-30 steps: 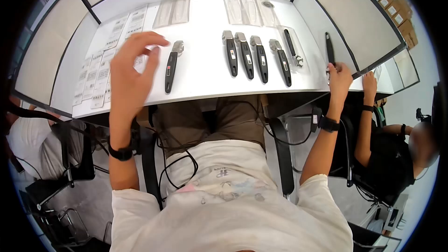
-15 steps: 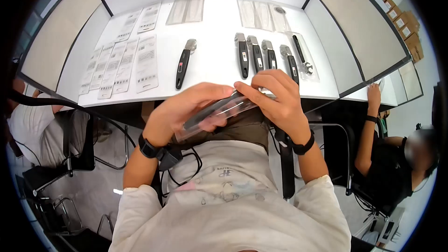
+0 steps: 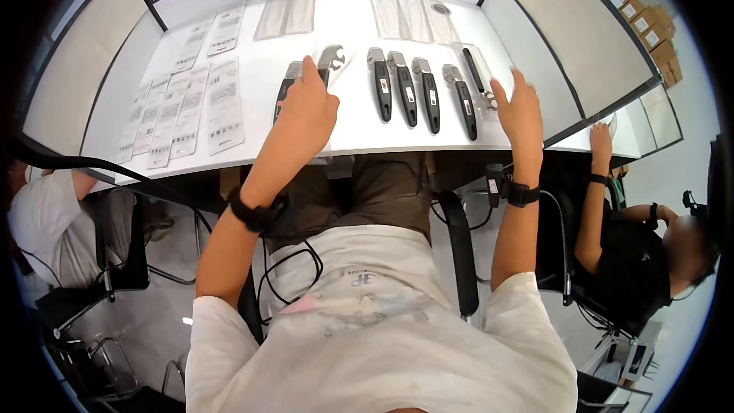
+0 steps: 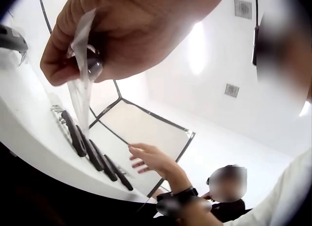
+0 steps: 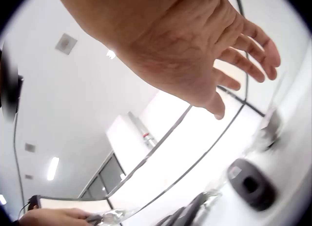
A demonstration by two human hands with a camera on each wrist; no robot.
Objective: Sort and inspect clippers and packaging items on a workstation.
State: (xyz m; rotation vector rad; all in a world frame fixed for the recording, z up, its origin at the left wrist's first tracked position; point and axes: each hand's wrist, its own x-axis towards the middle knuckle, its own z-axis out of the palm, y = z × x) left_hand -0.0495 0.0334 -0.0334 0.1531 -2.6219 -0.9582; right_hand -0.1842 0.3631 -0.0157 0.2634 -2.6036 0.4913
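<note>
My left hand (image 3: 306, 115) grips a black-handled tool in clear plastic; its metal head (image 3: 332, 56) sticks out past the fingers, just right of another black-handled tool (image 3: 284, 90) lying on the table. In the left wrist view the left hand (image 4: 117, 35) pinches the clear plastic (image 4: 83, 96) around a dark handle end. My right hand (image 3: 522, 116) holds nothing and hovers with spread fingers by a clear pack with a black tool (image 3: 472, 69). The right wrist view shows that right hand (image 5: 180, 55) with fingers extended.
Several black-handled tools (image 3: 428, 95) lie side by side mid-table. Clear plastic trays (image 3: 285, 15) lie at the back, with more (image 3: 413, 19) to their right. Printed cards (image 3: 225, 103) cover the left side. Panels (image 3: 527, 61) enclose the table (image 3: 267, 151); a person in black (image 3: 634, 260) sits at right.
Half a second ago both hands held the clear-wrapped tool over the lap. The left hand has since carried it forward over the table; the right has let go and moved right.
</note>
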